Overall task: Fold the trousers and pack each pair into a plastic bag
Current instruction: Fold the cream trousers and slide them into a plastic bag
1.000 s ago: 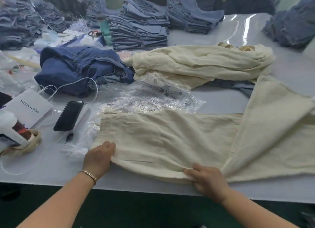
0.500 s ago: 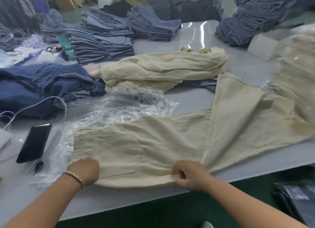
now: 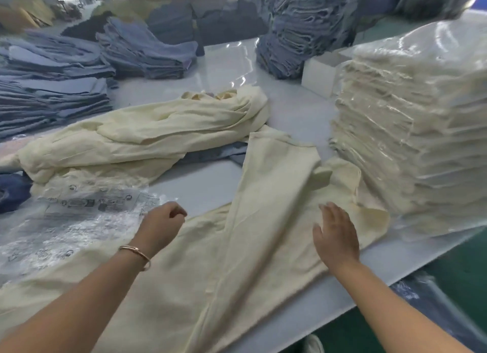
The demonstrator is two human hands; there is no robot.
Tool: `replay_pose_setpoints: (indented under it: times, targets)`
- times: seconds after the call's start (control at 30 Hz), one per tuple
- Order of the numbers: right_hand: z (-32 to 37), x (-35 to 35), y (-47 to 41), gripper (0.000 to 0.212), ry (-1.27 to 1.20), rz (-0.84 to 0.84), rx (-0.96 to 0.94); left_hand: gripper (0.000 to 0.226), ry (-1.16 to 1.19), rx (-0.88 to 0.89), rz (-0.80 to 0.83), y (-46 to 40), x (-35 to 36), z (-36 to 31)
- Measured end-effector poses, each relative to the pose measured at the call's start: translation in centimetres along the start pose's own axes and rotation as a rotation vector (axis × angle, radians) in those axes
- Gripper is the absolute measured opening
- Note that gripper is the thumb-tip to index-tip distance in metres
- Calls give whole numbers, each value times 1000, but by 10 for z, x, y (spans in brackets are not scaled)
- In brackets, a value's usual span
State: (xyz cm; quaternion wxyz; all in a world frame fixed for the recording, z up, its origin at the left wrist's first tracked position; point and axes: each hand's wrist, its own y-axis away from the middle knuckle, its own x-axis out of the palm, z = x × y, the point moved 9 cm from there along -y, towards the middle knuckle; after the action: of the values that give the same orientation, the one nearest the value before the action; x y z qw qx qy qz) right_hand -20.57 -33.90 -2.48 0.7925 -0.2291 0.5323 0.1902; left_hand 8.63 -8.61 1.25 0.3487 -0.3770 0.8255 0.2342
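Observation:
A cream pair of trousers [image 3: 263, 220] lies spread on the white table [image 3: 290, 115], its legs angling away to the right. My left hand [image 3: 160, 226], with a bracelet on the wrist, hovers above the trousers with fingers loosely curled and nothing in them. With fingers straight, my right hand [image 3: 336, 236] reaches over the trouser leg. Clear printed plastic bags [image 3: 73, 220] lie flat at the left, partly under the trousers. A bundle of more cream trousers [image 3: 147, 136] lies behind.
A tall stack of bagged cream trousers [image 3: 416, 120] stands at the right, close to the trouser legs. Stacks of folded blue jeans [image 3: 52, 89] fill the left and back. A white box [image 3: 319, 75] sits behind the stack. The table's near edge runs diagonally at lower right.
Both hands have let go of the trousers' near edge and moved forward and to the right. The view has swung right, bringing the bagged stack into sight.

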Motion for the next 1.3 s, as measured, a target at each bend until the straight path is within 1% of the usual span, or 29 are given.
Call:
replay_pose_setpoints:
  times: [0.07,0.13,0.2,0.23,0.3,0.33,0.4,0.43,0.5,0.6,0.63,0.67,0.73,0.77,0.83,0.87,0.93,1.0,1.03,1.07,1.13,1.17,1.2,1.23,1.27,1.3]
  targets:
    - [-37,12,-40,57,52,80,-4,11,139,-63,11,-45,43,-29]
    - [-73,32,-73,63,58,196,-12,18,214,-147,37,-85,84,-56]
    - [-101,53,-94,69,-53,342,-14,24,307,-249,72,-112,119,-79]
    - [-110,60,-103,73,-102,377,-48,28,328,-273,78,-125,134,-91]
    - [-115,68,-119,79,-154,377,-148,36,339,-296,63,-145,150,-112]
    - [-115,73,-125,81,-176,375,-186,35,355,-312,48,-155,153,-121]
    - [-113,82,-138,85,-196,374,-231,23,452,-361,45,-175,158,-135]
    - [-113,85,-144,87,-196,372,-242,20,536,-395,65,-185,161,-140]
    - [-113,90,-155,90,-187,363,-256,26,637,-471,125,-200,167,-150]
    - [-111,96,-164,90,-192,371,-257,28,575,-502,250,-212,177,-174]
    - [-110,97,-165,88,-180,379,-258,24,560,-489,257,-214,175,-186]
    - [-110,97,-165,86,-163,384,-260,18,549,-466,219,-215,165,-200]
    - [-109,94,-165,85,-109,385,-268,9,587,-345,67,-223,129,-229]
    - [-108,93,-163,85,-91,387,-270,10,633,-229,-5,-227,102,-248]
    - [-104,91,-157,86,-111,408,-259,18,650,16,-89,-222,44,-287]
    - [-102,91,-152,86,-120,426,-250,17,615,76,-137,-214,17,-300]
    - [-99,92,-141,85,-98,440,-240,15,578,121,-206,-192,-25,-325]
    - [-96,88,-136,83,-114,449,-219,17,658,256,-215,-163,-35,-362]
    - [-94,85,-135,83,-130,452,-212,15,674,329,-195,-148,-27,-381]
    - [-93,79,-133,82,-162,449,-211,10,662,384,-141,-136,-7,-399]
    - [-97,60,-133,77,-354,403,-173,4,607,446,38,-121,54,-419]
    - [-104,47,-136,72,-470,334,-113,4,536,456,127,-117,91,-421]
    - [-113,32,-138,65,-586,235,-13,6,407,470,209,-112,133,-417]
    - [-124,16,-142,54,-735,110,83,9,221,481,273,-107,176,-408]
    - [-134,3,-145,40,-929,-2,163,14,-10,490,307,-101,217,-393]
    - [-142,-4,-148,29,-1063,-93,237,20,-256,500,322,-92,250,-375]
